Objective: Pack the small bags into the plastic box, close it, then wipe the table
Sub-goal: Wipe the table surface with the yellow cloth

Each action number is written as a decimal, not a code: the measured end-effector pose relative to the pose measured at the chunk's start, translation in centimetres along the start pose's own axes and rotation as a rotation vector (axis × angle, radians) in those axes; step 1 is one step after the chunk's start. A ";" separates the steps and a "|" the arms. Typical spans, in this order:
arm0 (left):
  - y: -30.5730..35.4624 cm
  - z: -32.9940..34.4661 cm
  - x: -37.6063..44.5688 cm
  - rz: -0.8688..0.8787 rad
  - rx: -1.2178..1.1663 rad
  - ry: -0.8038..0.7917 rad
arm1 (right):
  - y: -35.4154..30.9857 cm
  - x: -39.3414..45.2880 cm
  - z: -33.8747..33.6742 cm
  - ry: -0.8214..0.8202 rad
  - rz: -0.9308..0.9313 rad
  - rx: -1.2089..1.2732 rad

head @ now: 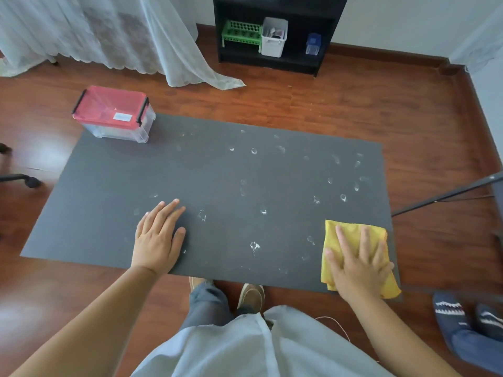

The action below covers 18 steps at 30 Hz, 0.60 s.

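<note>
The clear plastic box (114, 115) with a red lid stands closed at the far left corner of the dark grey table (109, 186); its black latches are down. No small bags show. My left hand (158, 235) lies flat on the table near the front edge, fingers spread, holding nothing. At the front right corner, my right hand (359, 265) presses flat on a folded yellow cloth (353, 232). Several whitish water marks (254, 246) dot the middle and right of the table.
A black shelf (272, 61) with a green basket, a white bin and a blue container stands at the back. A white curtain (109, 36) hangs at the back left. Another person's feet in blue slippers (462, 322) stand at the right, beside a black stand leg (449, 194). A chair base (21, 178) sits left.
</note>
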<state>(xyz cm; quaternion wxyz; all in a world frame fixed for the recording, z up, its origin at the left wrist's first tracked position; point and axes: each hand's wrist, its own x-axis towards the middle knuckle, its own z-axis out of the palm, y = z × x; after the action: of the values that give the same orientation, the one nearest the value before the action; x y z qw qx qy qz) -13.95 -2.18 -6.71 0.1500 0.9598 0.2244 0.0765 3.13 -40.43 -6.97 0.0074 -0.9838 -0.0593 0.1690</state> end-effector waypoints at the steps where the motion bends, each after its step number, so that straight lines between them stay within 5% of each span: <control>1: 0.0 0.1 0.0 -0.002 0.004 -0.003 | -0.5 -0.5 0.3 0.003 -0.037 -0.033; 8: -0.2 0.3 0.2 -0.004 0.013 -0.024 | -9.2 -2.6 1.7 0.078 -0.522 -0.067; 13: -0.3 0.5 0.2 -0.006 0.011 -0.037 | -15.0 -0.3 1.5 0.079 -0.538 0.009; 18: -0.3 0.4 0.2 0.003 0.007 -0.039 | -14.1 3.5 0.4 0.101 -0.421 0.075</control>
<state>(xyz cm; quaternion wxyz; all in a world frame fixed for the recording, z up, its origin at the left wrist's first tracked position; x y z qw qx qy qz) -13.83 -1.92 -7.17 0.1507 0.9620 0.2204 0.0572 4.61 -25.97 -8.02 0.0822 -0.9560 -0.2565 0.1165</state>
